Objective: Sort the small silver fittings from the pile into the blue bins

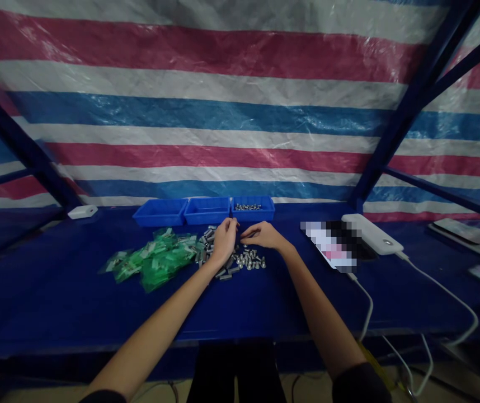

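Note:
Over the pile of grey metal cylinders (226, 274), my left hand (225, 239) has its fingers pressed together; anything between them is too small to make out. My right hand (262, 235) faces it from the right, fingertips drawn together just above the silver screws (252, 259), its grip also unclear. A heap of green plastic bags (158, 260) lies left of the cylinders. Behind my hands stand three blue bins in a row: the left bin (160, 212) and middle bin (207, 210) show bare insides, and the right bin (253, 208) holds small metal parts.
Right of my hands lies a phone (332, 246) with a cable, beside a white power bank (372, 234). More devices (469, 236) sit at the far right of the blue table (248, 313). A small white box (83, 211) is at the back left. Blue posts flank a striped sheet.

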The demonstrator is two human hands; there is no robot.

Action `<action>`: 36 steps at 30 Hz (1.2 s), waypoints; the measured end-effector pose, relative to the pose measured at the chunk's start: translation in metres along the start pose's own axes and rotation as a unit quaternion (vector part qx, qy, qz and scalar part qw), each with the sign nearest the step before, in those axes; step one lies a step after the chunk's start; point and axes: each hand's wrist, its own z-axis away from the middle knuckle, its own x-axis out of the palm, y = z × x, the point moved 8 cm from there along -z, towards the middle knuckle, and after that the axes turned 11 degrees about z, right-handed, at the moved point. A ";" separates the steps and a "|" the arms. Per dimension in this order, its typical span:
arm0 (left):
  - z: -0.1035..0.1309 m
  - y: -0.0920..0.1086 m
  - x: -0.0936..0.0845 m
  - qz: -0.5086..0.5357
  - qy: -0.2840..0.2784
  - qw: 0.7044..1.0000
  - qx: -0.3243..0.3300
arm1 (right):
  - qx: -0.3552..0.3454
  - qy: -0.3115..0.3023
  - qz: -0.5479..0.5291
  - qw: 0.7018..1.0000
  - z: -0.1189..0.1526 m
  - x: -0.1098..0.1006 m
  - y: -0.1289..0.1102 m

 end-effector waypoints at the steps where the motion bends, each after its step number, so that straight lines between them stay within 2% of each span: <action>1: 0.000 0.000 0.000 0.001 -0.001 1.000 0.002 | -0.002 -0.004 0.012 1.000 0.000 0.001 0.001; 9: 0.001 0.000 0.002 0.007 -0.006 1.000 0.004 | -0.013 0.065 0.083 0.994 -0.001 -0.008 0.005; 14: 0.002 0.000 0.003 -0.001 -0.009 1.000 -0.001 | -0.012 0.087 0.099 0.991 0.000 -0.011 0.001; 21: 0.002 -0.002 0.005 0.000 -0.016 1.000 -0.007 | 0.082 0.162 0.190 0.965 0.009 -0.034 0.005; 24: 0.002 -0.002 0.005 -0.007 -0.020 1.000 -0.006 | 0.100 0.181 0.204 0.957 0.009 -0.037 0.009; 27: 0.002 -0.005 0.007 -0.015 -0.030 0.999 -0.008 | 0.074 0.177 0.159 0.969 0.006 -0.031 0.009; 32: 0.002 -0.006 0.006 -0.031 -0.022 0.999 -0.003 | 0.006 0.128 -0.006 0.992 -0.002 -0.014 -0.002; 36: 0.001 -0.005 0.002 -0.025 -0.001 1.000 -0.004 | -0.006 0.171 -0.120 0.978 -0.004 -0.021 -0.013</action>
